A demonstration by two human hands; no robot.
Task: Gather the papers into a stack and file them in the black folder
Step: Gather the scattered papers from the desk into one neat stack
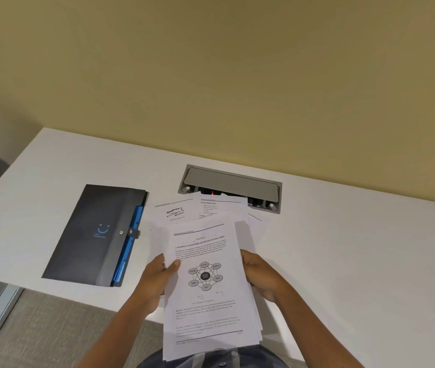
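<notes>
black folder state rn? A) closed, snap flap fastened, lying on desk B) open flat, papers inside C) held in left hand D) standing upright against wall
A: the black plastic folder with blue dividers lies flat on the white desk, its snap flap shut, while both the left hand and the right hand grip the stack of printed white papers.

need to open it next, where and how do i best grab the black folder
Judging by its pose, take the black folder at its right long edge, by the snap tab, coming from the right with the left hand. The flap closes there and the blue dividers show along that side.
</notes>
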